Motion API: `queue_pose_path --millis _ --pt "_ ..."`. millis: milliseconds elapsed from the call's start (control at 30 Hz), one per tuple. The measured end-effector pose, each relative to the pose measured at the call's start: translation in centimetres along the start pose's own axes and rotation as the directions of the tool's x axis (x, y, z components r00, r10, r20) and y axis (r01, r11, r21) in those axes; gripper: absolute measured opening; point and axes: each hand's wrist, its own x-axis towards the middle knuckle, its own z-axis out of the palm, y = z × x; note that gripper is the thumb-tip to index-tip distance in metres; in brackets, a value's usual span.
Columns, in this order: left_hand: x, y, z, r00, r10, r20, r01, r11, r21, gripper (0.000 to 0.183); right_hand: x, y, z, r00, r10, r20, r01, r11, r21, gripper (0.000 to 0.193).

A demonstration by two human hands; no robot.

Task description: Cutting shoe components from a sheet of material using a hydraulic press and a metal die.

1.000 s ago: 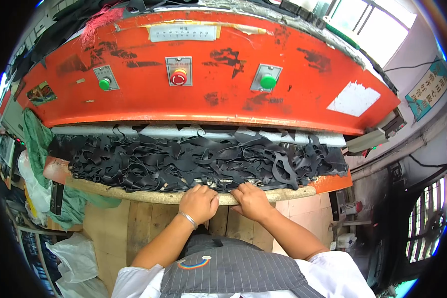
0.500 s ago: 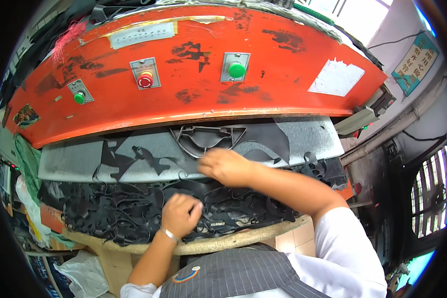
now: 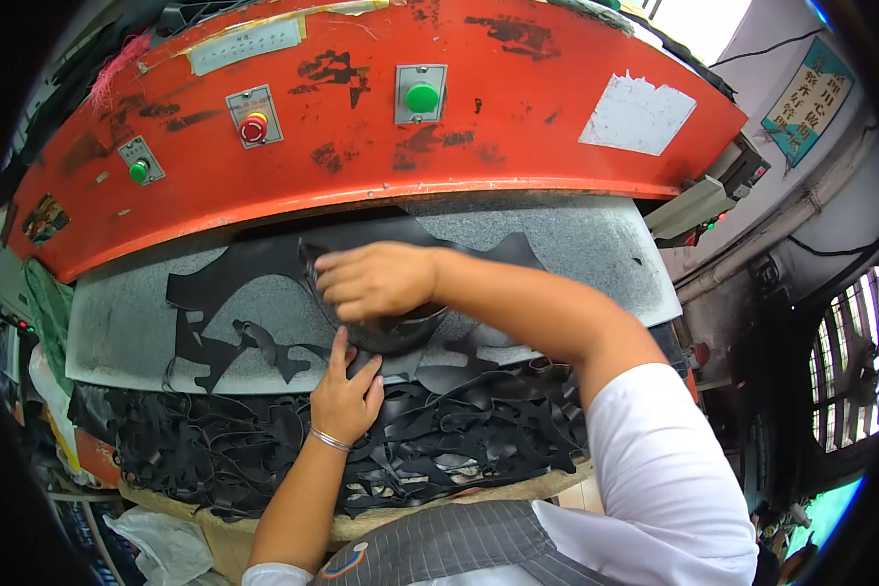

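My right hand (image 3: 381,280) reaches across the pale cutting bed (image 3: 542,227) with its fingers curled over a curved metal cutting die (image 3: 398,338). The hand hides much of the die, whose pointed corner shows past the fingers. Under and around it lies a black sheet of leather-like material (image 3: 361,230) with curved cut-outs. My left hand (image 3: 347,398) has its fingers spread at the front edge of the bed, with the index fingertip close to the die's lower side. Nothing shows in its grip. Beside it lie ragged black offcuts (image 3: 264,342).
Behind the bed stands a red-orange machine beam (image 3: 361,176) with a large green button (image 3: 422,98), a red knob (image 3: 253,127) and a small green button (image 3: 139,172). Tangled black scraps (image 3: 234,449) fill the trough in front. A pale box (image 3: 689,210) juts out at right.
My right hand has moved left and closed over the die, which has shifted left and nearer. My left hand has opened from a loose fist. The black sheet lies differently.
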Motion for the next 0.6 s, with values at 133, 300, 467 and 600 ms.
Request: queue_pose_path --millis 133,300,467,600 --pt "-0.7 -0.7 0.0 0.996 0.084 -0.030 -0.082 0.994 0.067 0.029 -2.8 -2.5 -10.0 0.984 0.118 -0.133 -0.160 0.913 -0.376 0.014" --pt "-1.1 -0.2 -0.5 0.997 0.069 -0.034 -0.068 0.997 0.021 0.028 -6.8 -10.3 -20.4 0.729 0.506 -0.460 -0.682 0.588 -0.435 0.016" --pt "-0.1 4.0 -2.6 0.943 -0.039 0.332 0.090 0.986 -0.141 0.067 -8.6 -18.7 -18.6 -0.052 0.980 -0.190 -0.981 -0.015 0.195 0.013" --pt "-1.2 8.2 0.3 0.963 0.148 0.226 0.045 0.738 -0.674 0.122 -6.7 -23.3 -11.3 -0.078 0.988 0.136 -0.900 -0.129 0.416 0.015"
